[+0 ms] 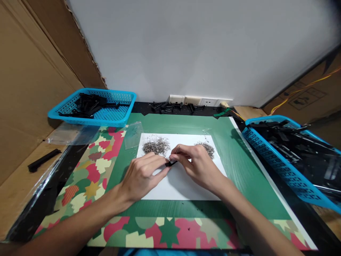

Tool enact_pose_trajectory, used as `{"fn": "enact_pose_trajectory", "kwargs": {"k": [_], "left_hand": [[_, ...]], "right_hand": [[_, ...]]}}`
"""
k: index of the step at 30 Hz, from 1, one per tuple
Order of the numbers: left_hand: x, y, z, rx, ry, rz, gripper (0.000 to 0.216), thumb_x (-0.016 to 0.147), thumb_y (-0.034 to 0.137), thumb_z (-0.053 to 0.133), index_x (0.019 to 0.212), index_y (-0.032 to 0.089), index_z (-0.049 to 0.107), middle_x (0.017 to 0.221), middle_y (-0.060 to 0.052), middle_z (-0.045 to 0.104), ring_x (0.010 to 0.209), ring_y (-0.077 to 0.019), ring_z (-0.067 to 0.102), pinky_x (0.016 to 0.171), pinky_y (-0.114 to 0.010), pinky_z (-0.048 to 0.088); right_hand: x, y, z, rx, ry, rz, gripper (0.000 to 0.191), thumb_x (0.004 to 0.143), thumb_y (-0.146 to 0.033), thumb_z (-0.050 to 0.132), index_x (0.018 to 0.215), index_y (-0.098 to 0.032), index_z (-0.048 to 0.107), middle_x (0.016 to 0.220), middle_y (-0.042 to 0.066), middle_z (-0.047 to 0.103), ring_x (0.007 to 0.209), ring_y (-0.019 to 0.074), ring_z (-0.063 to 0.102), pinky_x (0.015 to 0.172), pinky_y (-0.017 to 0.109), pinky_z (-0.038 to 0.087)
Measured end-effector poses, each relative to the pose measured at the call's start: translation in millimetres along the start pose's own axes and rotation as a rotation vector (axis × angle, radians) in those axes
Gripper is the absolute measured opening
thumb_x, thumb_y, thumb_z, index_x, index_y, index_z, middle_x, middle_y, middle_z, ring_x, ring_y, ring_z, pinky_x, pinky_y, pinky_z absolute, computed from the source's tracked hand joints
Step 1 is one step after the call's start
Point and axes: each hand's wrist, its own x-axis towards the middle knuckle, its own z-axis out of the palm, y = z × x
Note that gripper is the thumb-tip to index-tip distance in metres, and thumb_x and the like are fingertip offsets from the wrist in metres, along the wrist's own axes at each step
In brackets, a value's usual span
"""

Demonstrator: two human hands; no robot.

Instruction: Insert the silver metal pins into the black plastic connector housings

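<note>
My left hand (142,176) and my right hand (195,165) meet over a white sheet (181,185) in the middle of the green mat (239,167). Both pinch a small black plastic part (170,163) between their fingertips. The right hand's fingers also seem to hold a thin metal piece against it, too small to make out. Two heaps of small metal springs lie on the sheet, one (156,146) behind my left hand, the other (206,147) behind my right hand.
A blue basket (93,106) with black parts stands at the back left. Another blue basket (287,167) full of black parts lies at the right. A clear bag (133,135) and a loose black strip (44,160) are at the left. Power sockets (197,101) line the wall.
</note>
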Motion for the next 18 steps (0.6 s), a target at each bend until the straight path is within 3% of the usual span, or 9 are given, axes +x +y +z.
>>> {"fn": "enact_pose_trajectory", "kwargs": {"k": [12,18], "left_hand": [[-3.8,-2.0,2.0,0.009,-0.032,0.027,0.012,0.102,0.019,0.066,0.111,0.017,0.074,0.100,-0.008,0.081,0.083,-0.0197,0.070,0.076,-0.035,0.058],[-1.9,-3.2,1.9,-0.035,0.006,0.010,0.011,0.098,0.018,0.071,0.108,0.018,0.076,0.099,-0.006,0.082,0.082,-0.0194,0.070,0.075,-0.035,0.059]], "right_hand": [[-0.5,-2.8,-1.1,-0.009,-0.020,-0.008,0.021,0.105,-0.022,0.058,0.090,-0.018,0.072,0.072,0.000,0.072,0.058,0.0114,0.058,0.063,0.026,0.040],[-2.0,4.5,0.8,0.055,0.071,-0.013,0.018,0.106,-0.023,0.056,0.093,-0.019,0.067,0.074,-0.001,0.067,0.063,0.0110,0.056,0.065,0.025,0.042]]}}
